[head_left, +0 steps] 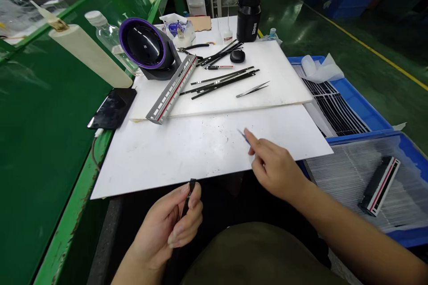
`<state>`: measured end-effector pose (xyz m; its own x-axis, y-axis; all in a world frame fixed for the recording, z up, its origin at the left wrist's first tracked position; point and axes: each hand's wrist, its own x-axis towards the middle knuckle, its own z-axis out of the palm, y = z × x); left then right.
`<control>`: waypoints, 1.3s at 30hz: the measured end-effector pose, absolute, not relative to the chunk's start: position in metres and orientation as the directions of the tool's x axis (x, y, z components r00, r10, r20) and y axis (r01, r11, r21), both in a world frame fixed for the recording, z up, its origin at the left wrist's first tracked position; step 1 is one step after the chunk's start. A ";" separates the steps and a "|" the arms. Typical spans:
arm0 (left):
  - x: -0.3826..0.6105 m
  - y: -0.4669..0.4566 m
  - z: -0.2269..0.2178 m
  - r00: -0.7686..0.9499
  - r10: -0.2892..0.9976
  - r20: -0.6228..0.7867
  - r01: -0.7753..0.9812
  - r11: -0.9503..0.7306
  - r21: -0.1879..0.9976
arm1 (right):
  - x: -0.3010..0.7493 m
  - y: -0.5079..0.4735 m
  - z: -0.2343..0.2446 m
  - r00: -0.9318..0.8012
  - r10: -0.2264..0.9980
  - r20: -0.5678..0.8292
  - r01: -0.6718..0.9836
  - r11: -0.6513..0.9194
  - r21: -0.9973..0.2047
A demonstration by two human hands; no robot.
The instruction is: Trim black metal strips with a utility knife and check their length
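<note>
Between the thumb and fingers of my left hand [170,222] is a narrow black strip [192,184], its end sticking up just before the table's front edge. My right hand [276,164] is closed on a thin pointed tool [243,136], whose tip shows past the index finger; most of it is hidden, and it is too blurred to name its kind. Dark specks lie on the white board [150,160] between the hands. Farther back, several black strips [224,82] and a pair of tweezers [252,89] rest on a white foam sheet [281,67].
A slotted grey metal rail [174,89] leans beside a purple-rimmed fan [145,46]. A phone [113,109] lies at the left. Behind stand a black bottle [248,13] and pliers [194,47]. Blue trays [359,100] at the right hold black strips and a red-striped bundle [380,186].
</note>
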<state>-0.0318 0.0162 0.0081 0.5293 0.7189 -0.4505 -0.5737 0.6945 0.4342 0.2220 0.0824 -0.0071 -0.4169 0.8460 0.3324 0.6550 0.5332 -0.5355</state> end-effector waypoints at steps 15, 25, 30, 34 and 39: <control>-0.008 0.015 0.040 0.237 0.871 -0.429 -0.035 0.449 0.893 | 0.231 0.144 -0.029 -0.517 0.698 0.496 0.695 0.680 -0.234; 0.011 0.019 0.051 0.099 0.991 -0.091 0.717 -0.008 0.697 | 0.193 0.066 0.031 -0.447 0.745 0.494 0.069 0.580 -0.812; 0.012 0.021 0.051 0.071 0.997 -0.026 0.767 -0.037 0.641 | 0.194 0.070 0.019 -0.361 0.838 0.410 0.138 0.483 -0.865; 0.013 0.022 0.049 0.055 0.998 0.019 0.800 -0.055 0.598 | 0.194 0.071 0.018 -0.359 0.885 0.297 0.111 0.357 -0.927; 0.012 0.023 0.047 0.037 0.999 0.031 0.787 -0.048 0.615 | 0.189 0.064 0.019 -0.427 0.864 0.268 0.073 0.328 -0.942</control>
<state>0.0124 0.0229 0.0470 0.0371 0.9988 0.0312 0.7872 -0.0485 0.6148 0.1892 0.0641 0.0189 -0.4271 0.8636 0.2680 0.0728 0.3282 -0.9418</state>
